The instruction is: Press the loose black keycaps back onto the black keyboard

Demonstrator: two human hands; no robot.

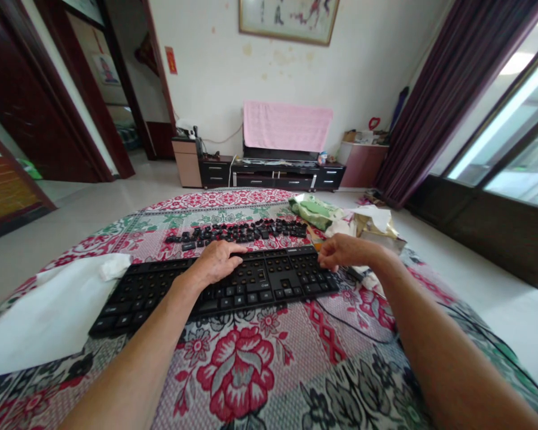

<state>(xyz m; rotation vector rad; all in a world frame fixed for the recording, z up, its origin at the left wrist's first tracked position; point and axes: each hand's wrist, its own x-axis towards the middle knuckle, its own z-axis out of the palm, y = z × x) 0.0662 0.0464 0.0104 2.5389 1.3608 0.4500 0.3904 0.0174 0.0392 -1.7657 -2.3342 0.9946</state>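
Apparently working over stripped keys of black keyboard [246,280], flat on cloth-covered worktop [242,370], just short of loose keycaps [264,235]. Seemingly steadying with left hand [215,261], loosely open, no hold visible. Curling right hand [336,254] nearly closed at right end; can't tell if holding anything. Next, calls for precise fingertip placement.

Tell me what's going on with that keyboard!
Someone is working at a black keyboard on a flowery tablecloth. Their left hand is at its back edge; their right hand is pinched at its right end, and I can't tell if it holds anything. Many small black keys lie loose behind the keyboard, while others are in place.
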